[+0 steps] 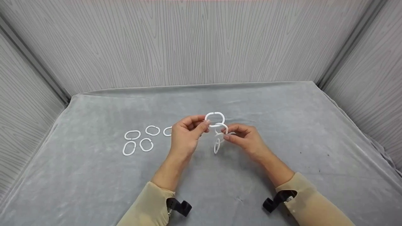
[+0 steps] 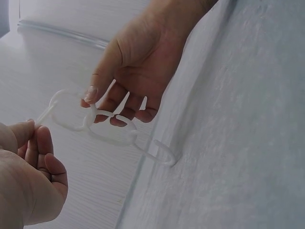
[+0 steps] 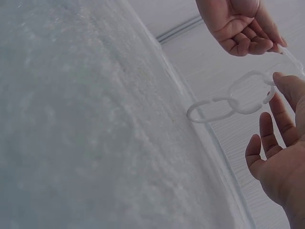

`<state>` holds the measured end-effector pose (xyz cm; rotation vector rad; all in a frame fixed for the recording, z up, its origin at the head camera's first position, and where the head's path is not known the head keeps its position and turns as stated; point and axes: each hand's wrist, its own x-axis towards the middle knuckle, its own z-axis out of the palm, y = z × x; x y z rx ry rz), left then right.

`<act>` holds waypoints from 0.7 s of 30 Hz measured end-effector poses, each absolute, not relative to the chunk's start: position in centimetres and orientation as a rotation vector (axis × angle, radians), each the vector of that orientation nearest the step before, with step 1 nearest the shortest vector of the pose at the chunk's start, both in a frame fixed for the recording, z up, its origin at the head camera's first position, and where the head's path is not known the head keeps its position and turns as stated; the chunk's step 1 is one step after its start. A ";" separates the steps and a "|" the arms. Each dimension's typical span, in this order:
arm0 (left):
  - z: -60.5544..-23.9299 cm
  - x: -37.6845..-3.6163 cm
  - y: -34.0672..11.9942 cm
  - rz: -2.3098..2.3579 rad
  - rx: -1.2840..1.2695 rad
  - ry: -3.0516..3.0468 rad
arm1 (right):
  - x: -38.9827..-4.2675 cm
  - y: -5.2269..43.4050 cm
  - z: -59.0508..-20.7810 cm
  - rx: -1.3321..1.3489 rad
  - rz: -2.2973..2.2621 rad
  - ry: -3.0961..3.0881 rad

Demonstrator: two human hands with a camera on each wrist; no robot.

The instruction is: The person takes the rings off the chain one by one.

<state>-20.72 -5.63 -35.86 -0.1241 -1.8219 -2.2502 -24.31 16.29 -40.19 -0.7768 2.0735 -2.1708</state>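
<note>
Left hand [image 1: 186, 135] pinching top ring [image 1: 215, 119] of white ring chain [image 1: 219, 133]; right hand [image 1: 243, 138] pinching middle link, steadying it. Lowest link dangling below fingertips, touching grey cloth [image 1: 282, 110]. Loose rings [image 1: 141, 139] lying beyond left knuckles.

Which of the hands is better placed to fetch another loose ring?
Left, probably: the loose rings lie on the cloth just beside the left hand; the right hand is farther and pinches the chain.

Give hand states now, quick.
Left hand: pinches the top ring of the ring chain.
Right hand: pinches the middle ring.
</note>
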 end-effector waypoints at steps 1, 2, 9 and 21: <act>-35.8 -20.7 -5.7 -2.247 -0.125 -1.821 | -24.3 16.3 -40.2 -0.767 -2.169 2.080; -35.8 -20.7 -5.8 -2.243 -0.128 -1.821 | -24.3 16.3 -40.1 -0.755 -2.171 2.086; -35.6 -20.5 -6.6 -2.215 -0.126 -1.872 | -24.3 16.3 -40.0 -0.714 -2.202 2.057; -34.6 -20.5 -8.9 -2.148 -0.241 -2.050 | -24.5 16.2 -40.2 -0.778 -2.178 2.051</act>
